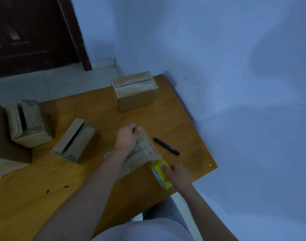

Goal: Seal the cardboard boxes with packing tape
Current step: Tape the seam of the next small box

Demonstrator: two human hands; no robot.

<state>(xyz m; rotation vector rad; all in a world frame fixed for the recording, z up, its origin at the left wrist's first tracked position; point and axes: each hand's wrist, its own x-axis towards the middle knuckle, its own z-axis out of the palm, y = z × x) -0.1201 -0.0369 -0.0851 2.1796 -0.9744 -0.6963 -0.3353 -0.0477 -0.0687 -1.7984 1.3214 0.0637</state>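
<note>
Far box (134, 89) already taped. Left hand (127, 138) pinches the tape end over the near box (140, 153); right hand (177, 173), fingers clamped, grips the roll (160, 173). Two boxes (74, 141) on the table (174, 119) appear unsealed.

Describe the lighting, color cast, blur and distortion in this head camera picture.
Head view: dim, with a blue cast over the wall; wide-angle warping tilts the table and door; the left hand is slightly motion-blurred; pale glare on the taped box; the clear tape strip is hard to see; the yellow roll stays vivid.
</note>
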